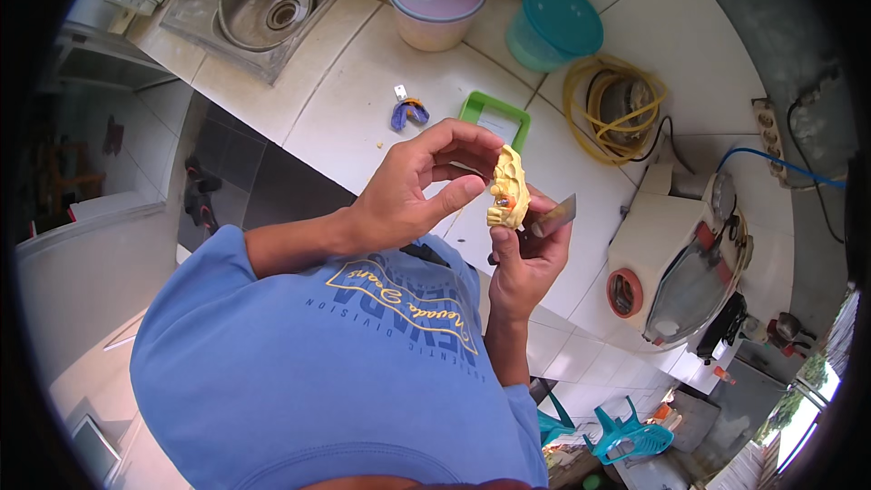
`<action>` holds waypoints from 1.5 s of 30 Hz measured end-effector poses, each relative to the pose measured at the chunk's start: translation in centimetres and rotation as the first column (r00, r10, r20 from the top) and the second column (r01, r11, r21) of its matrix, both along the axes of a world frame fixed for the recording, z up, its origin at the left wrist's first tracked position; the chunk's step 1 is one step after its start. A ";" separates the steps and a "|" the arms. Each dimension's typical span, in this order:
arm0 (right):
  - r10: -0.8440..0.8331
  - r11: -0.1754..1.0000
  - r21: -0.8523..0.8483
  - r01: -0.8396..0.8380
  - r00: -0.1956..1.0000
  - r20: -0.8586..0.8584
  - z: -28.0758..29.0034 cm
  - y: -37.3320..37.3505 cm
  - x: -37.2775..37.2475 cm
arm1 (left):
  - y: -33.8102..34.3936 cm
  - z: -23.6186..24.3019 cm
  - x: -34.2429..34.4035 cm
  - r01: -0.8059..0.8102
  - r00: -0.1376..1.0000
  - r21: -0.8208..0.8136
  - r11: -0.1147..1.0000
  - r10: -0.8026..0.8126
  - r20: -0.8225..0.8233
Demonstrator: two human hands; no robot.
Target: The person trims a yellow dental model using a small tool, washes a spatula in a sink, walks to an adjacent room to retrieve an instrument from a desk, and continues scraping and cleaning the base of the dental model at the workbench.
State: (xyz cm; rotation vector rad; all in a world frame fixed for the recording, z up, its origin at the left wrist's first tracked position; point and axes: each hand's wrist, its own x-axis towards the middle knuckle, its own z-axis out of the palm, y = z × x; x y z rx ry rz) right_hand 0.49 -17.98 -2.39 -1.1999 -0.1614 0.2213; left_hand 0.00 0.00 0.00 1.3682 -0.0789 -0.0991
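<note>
A pale yellow dental cast [510, 183] with teeth and a small orange-red patch is held up in front of my chest. My right hand [529, 268] grips its lower end, thumb in front and fingers behind. That same hand also holds a flat-bladed knife [556, 216], its metal blade jutting out to the right. My left hand [419, 183] curves around the cast's left side, thumb apart from the fingers. Its index fingertip comes up to the cast's upper edge; whether the other fingertips touch is hidden.
Beyond my hands on the tiled counter lie a purple-blue dental impression [410, 114] and a green-rimmed tray [522, 122]. Farther back are a lidded tub [435, 23], a teal tub [553, 27], and a coiled yellow hose [581, 118]. A sink [272, 14] is far left; a boxy machine [667, 245] stands right.
</note>
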 end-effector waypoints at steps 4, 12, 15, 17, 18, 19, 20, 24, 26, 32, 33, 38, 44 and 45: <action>-0.117 0.993 0.032 0.114 0.989 0.094 -0.4 1.3 0.3 | -1.2 -0.1 -0.5 -0.014 0.999 -0.101 0.995 0.018 0.035; -0.108 0.988 -0.108 0.109 0.994 0.010 -0.2 0.3 -0.2 | -1.4 -0.8 0.1 -0.061 0.987 0.036 0.997 0.055 0.151; -0.128 0.986 -0.114 0.121 0.990 -0.052 -0.2 -0.2 -0.1 | -1.1 -0.7 0.3 -0.029 0.975 0.205 0.978 -0.017 0.222; -0.156 0.985 -0.079 0.152 0.987 -0.038 0.5 -0.1 0.8 | -1.1 -0.4 0.0 -0.022 0.980 0.197 0.980 -0.018 0.199; -0.150 0.983 -0.115 0.145 0.988 -0.033 0.8 -0.1 0.9 | -1.1 -0.2 0.0 -0.015 0.984 0.188 0.982 -0.019 0.178; -0.152 0.982 -0.116 0.147 0.988 -0.031 0.9 -0.4 1.0 | -1.1 -0.2 -0.1 -0.013 0.983 0.188 0.982 -0.021 0.180; -0.121 0.985 -0.126 0.115 0.992 -0.038 0.9 -0.6 1.0 | -1.0 -0.2 -0.2 -0.011 0.987 0.183 0.983 -0.019 0.162; -0.053 0.995 -0.093 0.043 0.993 -0.106 0.5 -1.3 1.0 | -0.6 -0.5 -0.2 -0.034 0.973 0.168 0.985 -0.006 0.233; -0.036 0.998 -0.056 0.029 0.990 -0.137 0.9 -1.2 0.8 | -0.4 -0.3 -0.3 -0.020 0.973 0.178 0.984 -0.022 0.228; -0.003 1.000 0.005 0.004 0.983 -0.182 1.4 -1.0 0.3 | -0.3 -0.2 -0.6 0.006 0.978 0.139 0.990 -0.034 0.203; 0.001 1.000 0.010 0.001 0.981 -0.192 1.5 -1.0 0.2 | -0.3 -0.2 -0.6 0.016 0.981 0.126 0.992 -0.041 0.192; -0.049 0.999 -0.006 0.049 0.988 -0.146 1.7 -0.8 0.0 | -0.5 -0.3 -0.6 0.012 0.974 0.114 0.993 -0.037 0.221; -0.052 0.999 -0.004 0.052 0.991 -0.125 1.8 -0.7 -0.1 | -0.4 -0.3 -0.7 -0.006 0.962 0.122 0.992 -0.028 0.270; -0.045 0.999 -0.003 0.045 0.989 -0.139 1.9 -0.7 -0.1 | -0.4 -0.3 -0.8 -0.009 0.960 0.136 0.991 -0.030 0.279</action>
